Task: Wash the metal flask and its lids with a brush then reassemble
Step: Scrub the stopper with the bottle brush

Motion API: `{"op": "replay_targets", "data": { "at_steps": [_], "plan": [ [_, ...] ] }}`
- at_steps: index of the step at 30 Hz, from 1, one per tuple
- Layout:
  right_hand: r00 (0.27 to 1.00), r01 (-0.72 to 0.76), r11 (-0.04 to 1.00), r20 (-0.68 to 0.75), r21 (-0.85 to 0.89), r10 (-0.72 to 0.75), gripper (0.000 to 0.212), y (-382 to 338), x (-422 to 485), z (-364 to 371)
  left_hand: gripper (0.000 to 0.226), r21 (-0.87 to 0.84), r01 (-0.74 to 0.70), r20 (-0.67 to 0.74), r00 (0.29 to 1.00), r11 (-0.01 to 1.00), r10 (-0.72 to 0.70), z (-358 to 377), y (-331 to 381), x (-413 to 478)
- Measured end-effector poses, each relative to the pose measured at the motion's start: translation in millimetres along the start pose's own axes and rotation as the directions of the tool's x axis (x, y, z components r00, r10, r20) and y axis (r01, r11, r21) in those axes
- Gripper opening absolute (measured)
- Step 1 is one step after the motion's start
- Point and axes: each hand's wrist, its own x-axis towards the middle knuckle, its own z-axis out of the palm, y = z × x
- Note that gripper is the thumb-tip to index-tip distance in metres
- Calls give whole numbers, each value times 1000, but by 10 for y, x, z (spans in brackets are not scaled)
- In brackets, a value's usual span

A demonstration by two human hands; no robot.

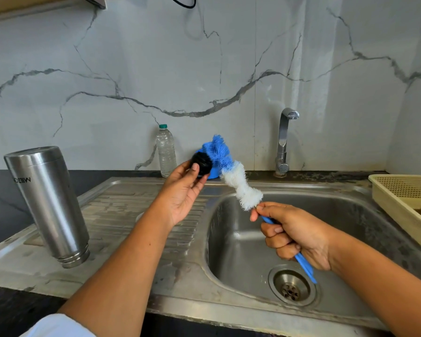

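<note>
At the sink (229, 215), beside the inverted metal flask (48, 203), my left hand (180, 190) is pinching the black lid (201, 164) by fingertips, so the bottle brush (231, 173) my right hand (294, 232) is gripping may be knocking it loose.

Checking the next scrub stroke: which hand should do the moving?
Probably the right hand: it grips the brush handle, bristles beside the black lid that the left hand pinches steady.
</note>
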Motion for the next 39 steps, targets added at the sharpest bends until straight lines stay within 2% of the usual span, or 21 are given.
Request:
{"op": "replay_targets", "data": {
  "at_steps": [2, 5, 10, 14, 16, 18, 20, 24, 29, 34, 39],
  "plan": [
    [1000, 5, 1000, -7, 3, -5, 25, -5, 4, -13, 21, 1, -2, -21, 1000, 1000, 2, 24, -14, 3],
    [1000, -9, 998, 5, -70, 10, 26, 1, -18, -20, 21, -44, -73, -125, 990, 996, 67, -30, 17, 58],
    [991, 46, 957, -109, -285, -80, 27, 58, 63, 32, 22, 123, 18, -123, 992, 992, -2, -24, -92, 23],
    [988, 52, 918, -114, -393, -105, 28, 85, 76, -8, 27, 104, -70, -208, 974, 992, 91, -70, -46, 85],
    [984, 63, 898, -121, -435, -127, 28, 94, 82, 0, 25, 157, -42, -186, 980, 987, 71, -102, -45, 59],
    [977, 75, 893, -148, -444, -156, 28, 87, 105, 8, 27, 225, 27, -100, 995, 974, -5, -68, -90, 16],
    [971, 86, 892, -164, -443, -175, 28, 69, 117, -12, 30, 248, 25, -44, 999, 968, -15, -13, -134, 11],
    [975, 90, 865, -132, -494, -177, 28, 56, 76, -47, 28, 97, -77, -171, 981, 992, 93, -65, -29, 81],
    [973, 87, 886, -151, -455, -173, 28, 40, 91, -34, 36, 236, -4, -2, 1000, 972, 5, -65, -104, 19],
    [987, 54, 886, -110, -461, -118, 28, 20, 33, -93, 35, 128, -104, -96, 988, 986, 117, -113, -24, 90],
    [981, 55, 895, -145, -443, -132, 28, 11, 63, -133, 39, 307, -38, 42, 999, 951, 26, -67, -95, 7]
  ]
}}
